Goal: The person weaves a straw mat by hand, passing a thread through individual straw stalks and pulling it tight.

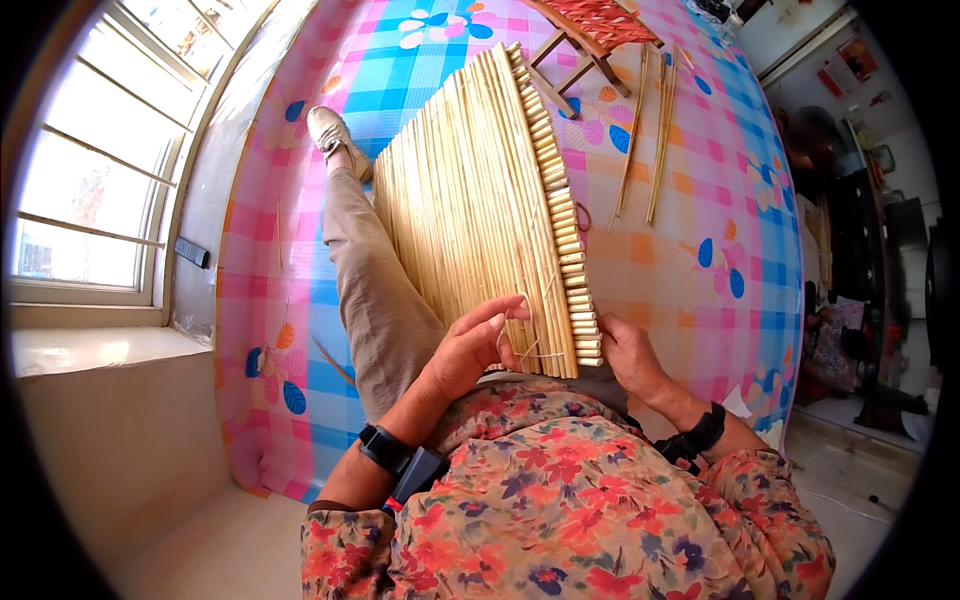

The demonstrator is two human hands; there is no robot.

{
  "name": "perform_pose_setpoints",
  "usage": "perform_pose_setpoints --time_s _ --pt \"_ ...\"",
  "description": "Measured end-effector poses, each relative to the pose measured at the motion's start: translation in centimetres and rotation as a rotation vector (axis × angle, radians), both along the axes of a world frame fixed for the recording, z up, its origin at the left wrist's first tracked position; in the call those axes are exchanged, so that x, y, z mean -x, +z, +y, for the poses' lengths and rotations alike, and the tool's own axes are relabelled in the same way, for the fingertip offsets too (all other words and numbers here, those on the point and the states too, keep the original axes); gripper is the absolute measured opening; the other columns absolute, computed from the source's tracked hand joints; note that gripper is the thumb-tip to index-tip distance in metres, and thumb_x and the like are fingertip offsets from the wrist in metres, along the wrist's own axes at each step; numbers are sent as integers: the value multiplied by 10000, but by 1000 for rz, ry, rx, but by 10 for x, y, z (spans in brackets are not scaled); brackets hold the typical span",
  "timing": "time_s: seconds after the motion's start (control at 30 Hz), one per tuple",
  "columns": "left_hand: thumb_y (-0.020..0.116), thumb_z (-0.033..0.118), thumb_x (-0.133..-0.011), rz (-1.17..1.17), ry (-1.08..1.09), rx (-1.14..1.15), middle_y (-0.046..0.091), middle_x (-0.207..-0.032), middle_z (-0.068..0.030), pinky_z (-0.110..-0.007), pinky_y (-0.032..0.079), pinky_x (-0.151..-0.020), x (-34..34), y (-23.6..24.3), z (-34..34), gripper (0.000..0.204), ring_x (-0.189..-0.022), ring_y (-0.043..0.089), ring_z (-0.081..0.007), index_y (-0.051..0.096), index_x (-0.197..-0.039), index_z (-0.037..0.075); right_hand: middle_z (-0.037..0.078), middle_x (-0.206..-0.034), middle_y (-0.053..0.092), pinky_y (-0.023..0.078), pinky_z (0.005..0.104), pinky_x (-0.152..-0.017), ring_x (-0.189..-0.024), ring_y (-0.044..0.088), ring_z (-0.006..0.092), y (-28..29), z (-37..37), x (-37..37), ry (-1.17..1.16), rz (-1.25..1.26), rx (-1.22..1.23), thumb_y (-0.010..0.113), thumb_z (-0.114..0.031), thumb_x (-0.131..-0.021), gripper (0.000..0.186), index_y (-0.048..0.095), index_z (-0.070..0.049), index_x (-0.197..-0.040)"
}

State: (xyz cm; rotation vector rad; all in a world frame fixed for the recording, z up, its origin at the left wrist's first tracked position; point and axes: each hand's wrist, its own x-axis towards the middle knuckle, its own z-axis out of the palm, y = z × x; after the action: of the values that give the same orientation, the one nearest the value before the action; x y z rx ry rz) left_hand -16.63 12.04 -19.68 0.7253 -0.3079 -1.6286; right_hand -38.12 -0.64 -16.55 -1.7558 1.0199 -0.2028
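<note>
A panel of straw-coloured stalks (455, 190), laid side by side and joined, slants across my lap. Along its right side runs a stepped border of short cut stalk ends (560, 205). My left hand (472, 348) is over the panel's near end, its fingers curled with a thin thread (540, 354) at the fingertips. That thread crosses the last stalks near the corner. At the near right corner, my right hand (632, 358) grips the panel's edge; its fingers are partly hidden behind the stalks.
My outstretched leg (375, 270) lies left of the panel on a checked, flowered sheet (700, 300). Loose stalks (660, 140) and a folding stool (585, 40) are farther off to the right. A barred window (100, 160) and ledge with a dark remote (192, 252) flank the left.
</note>
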Motion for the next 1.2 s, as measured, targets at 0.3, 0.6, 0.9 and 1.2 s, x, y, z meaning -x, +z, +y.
perform_pose_setpoints --time_s 0.3,0.6,0.9,1.2 --pt "488 244 -940 126 -3 128 604 -1057 -132 -394 427 -940 7 10 -15 436 -976 604 -241 432 -1287 -14 71 -616 483 397 292 -531 -558 449 134 -22 -122 100 -258 42 721 520 -126 -909 119 569 -18 -893" --pt "490 175 -941 3 45 1 490 -1302 -137 -395 324 -1050 20 22 8 358 -1247 443 -242 480 -1255 2 9 -609 484 470 273 -544 -562 527 132 1 -141 79 -436 -110 67 504 -173 -940 168 575 -21 -924" --pt "488 147 -952 -326 -111 -257 514 -1270 -79 -357 408 -972 0 42 12 323 -1202 477 -189 500 -1251 25 -21 -619 403 469 246 -544 -583 460 89 -3 -134 29 -930 -894 -529 516 -148 -934 144 513 -18 -995" --pt "455 49 -914 -488 -171 -123 597 -1126 -69 -287 408 -956 3 20 2 280 -1099 525 -144 568 -1166 1 -19 -580 363 272 202 -393 -484 364 68 1 -215 95 -828 -640 -135 485 -120 -945 157 511 11 -1029"
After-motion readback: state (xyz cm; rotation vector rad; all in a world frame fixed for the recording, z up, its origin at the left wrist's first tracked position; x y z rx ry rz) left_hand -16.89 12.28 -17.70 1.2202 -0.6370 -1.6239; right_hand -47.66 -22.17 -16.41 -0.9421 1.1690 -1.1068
